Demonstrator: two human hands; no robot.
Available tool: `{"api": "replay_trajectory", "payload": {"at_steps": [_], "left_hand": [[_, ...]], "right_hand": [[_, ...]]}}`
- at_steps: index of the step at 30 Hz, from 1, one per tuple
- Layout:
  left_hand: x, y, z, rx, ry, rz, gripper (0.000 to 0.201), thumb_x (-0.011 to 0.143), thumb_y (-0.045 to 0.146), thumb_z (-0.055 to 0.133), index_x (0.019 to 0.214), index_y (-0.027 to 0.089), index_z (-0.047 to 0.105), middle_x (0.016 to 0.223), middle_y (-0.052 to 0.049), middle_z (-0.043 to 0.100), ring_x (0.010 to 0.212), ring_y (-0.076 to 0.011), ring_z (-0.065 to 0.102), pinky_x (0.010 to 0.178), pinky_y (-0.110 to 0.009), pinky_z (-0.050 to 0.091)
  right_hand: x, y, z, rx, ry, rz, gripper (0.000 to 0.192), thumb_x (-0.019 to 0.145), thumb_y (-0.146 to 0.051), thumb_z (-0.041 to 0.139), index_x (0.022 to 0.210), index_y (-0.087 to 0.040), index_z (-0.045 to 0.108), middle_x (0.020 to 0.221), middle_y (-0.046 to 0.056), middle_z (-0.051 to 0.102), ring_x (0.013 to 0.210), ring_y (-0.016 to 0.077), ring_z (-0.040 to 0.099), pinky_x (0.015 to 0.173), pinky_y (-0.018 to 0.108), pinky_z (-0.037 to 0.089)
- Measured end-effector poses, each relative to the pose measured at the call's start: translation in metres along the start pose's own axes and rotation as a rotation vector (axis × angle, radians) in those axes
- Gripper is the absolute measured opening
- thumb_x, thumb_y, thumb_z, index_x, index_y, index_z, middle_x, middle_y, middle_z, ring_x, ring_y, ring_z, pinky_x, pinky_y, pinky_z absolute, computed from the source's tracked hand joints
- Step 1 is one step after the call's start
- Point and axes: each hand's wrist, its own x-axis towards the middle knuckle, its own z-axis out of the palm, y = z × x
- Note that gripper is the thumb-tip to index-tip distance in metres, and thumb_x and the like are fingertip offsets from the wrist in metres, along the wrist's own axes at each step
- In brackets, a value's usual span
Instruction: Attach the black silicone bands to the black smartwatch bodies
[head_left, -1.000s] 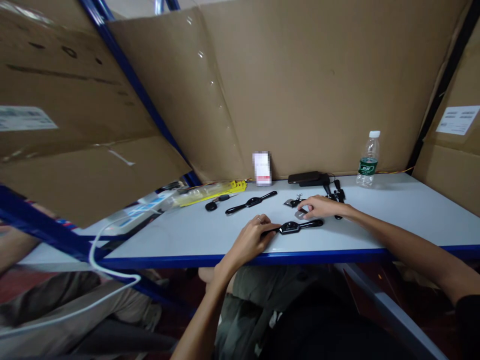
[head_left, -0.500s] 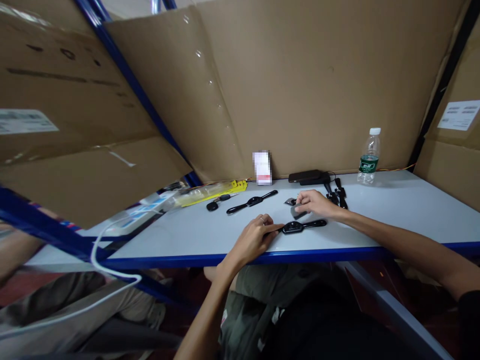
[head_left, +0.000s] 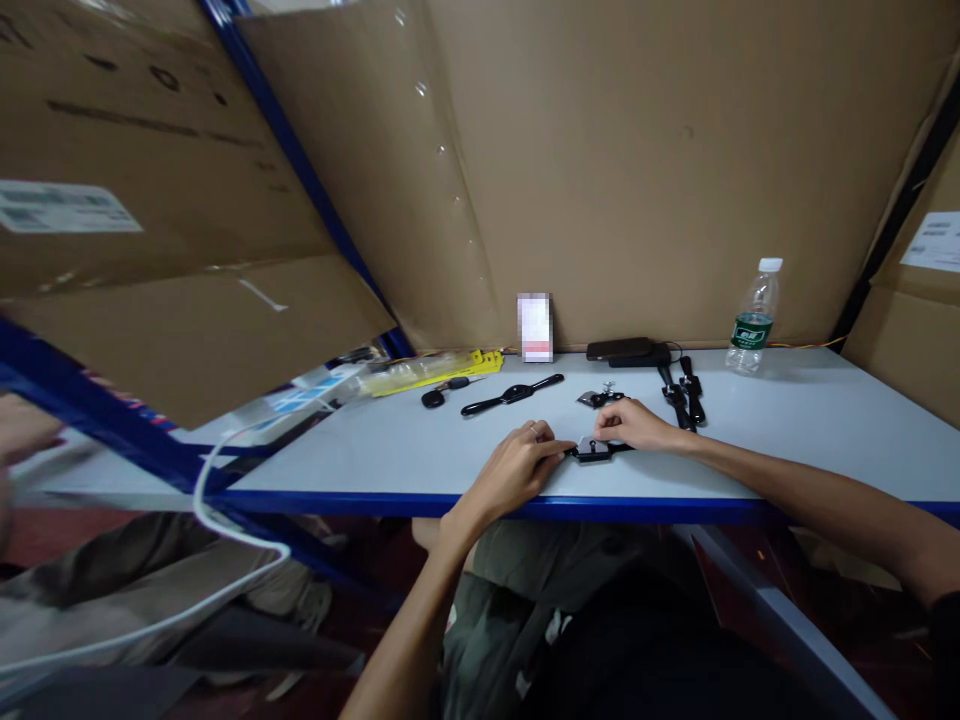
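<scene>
brown cardboard (head_left: 637, 180) backs a pale, blue-edged table (head_left: 390, 455) bearing black tools (head_left: 594, 457).

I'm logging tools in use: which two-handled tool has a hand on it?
The front tool, nearest the blue edge: the left hand touches one end. The others lie farther back.

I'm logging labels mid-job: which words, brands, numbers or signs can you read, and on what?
No text reads clearly.
Clear plastic bottle with a white cap: white characters on its green label, too small.
Brown cardboard at left: white rectangular sticker and dark marks, blurred.
Brown cardboard at right: another white sticker, blurred.
Upright white-and-red rectangle: pixelated, unreadable.
Flat yellow strips: dark marks, too small.
</scene>
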Motion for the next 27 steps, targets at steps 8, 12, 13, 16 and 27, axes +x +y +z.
{"api": "replay_trajectory", "payload": {"at_steps": [8,12,13,16,27], "left_hand": [[0.000,0.001,-0.001,-0.014,0.009,-0.003,0.032,0.099,0.023,0.052,0.124,0.026,0.072,0.101,-0.008,0.062,0.097,-0.0222,0.059,0.087,-0.036,0.048],[-0.001,0.002,-0.002,-0.029,0.009,-0.007,0.032,0.098,0.023,0.054,0.123,0.026,0.073,0.102,-0.007,0.062,0.098,-0.0224,0.060,0.088,-0.035,0.048],[-0.001,0.002,-0.002,-0.030,0.008,-0.008,0.032,0.097,0.023,0.054,0.123,0.026,0.073,0.102,-0.008,0.062,0.098,-0.0226,0.060,0.088,-0.036,0.048],[0.000,0.002,-0.003,-0.031,0.002,-0.006,0.032,0.098,0.024,0.053,0.123,0.026,0.073,0.104,-0.008,0.063,0.100,-0.0228,0.060,0.089,-0.036,0.048],[0.000,0.002,-0.001,-0.020,0.015,-0.004,0.032,0.098,0.025,0.052,0.123,0.025,0.073,0.102,-0.008,0.063,0.098,-0.0227,0.060,0.089,-0.037,0.048]], "right_hand": [[-0.001,-0.006,0.000,-0.047,-0.022,-0.006,0.008,0.080,-0.019,0.069,0.075,-0.016,0.074,0.070,0.001,0.070,0.069,0.0155,0.060,0.065,0.026,0.039],[0.001,-0.010,-0.018,-0.202,0.191,-0.068,0.017,0.090,-0.021,0.059,0.084,-0.015,0.075,0.077,0.004,0.072,0.072,0.0159,0.060,0.067,0.027,0.040],[0.001,-0.009,-0.026,-0.295,0.282,-0.079,0.020,0.092,-0.021,0.057,0.086,-0.015,0.075,0.081,0.005,0.072,0.074,0.0164,0.061,0.069,0.027,0.041],[0.002,-0.001,-0.045,-0.605,0.410,-0.053,0.021,0.094,-0.018,0.055,0.092,-0.017,0.076,0.094,0.008,0.073,0.087,0.0198,0.062,0.077,0.029,0.042],[0.005,0.018,-0.039,-0.823,0.197,0.022,0.023,0.097,-0.025,0.055,0.096,-0.020,0.078,0.101,0.011,0.072,0.099,0.0254,0.062,0.077,0.031,0.041]]}}
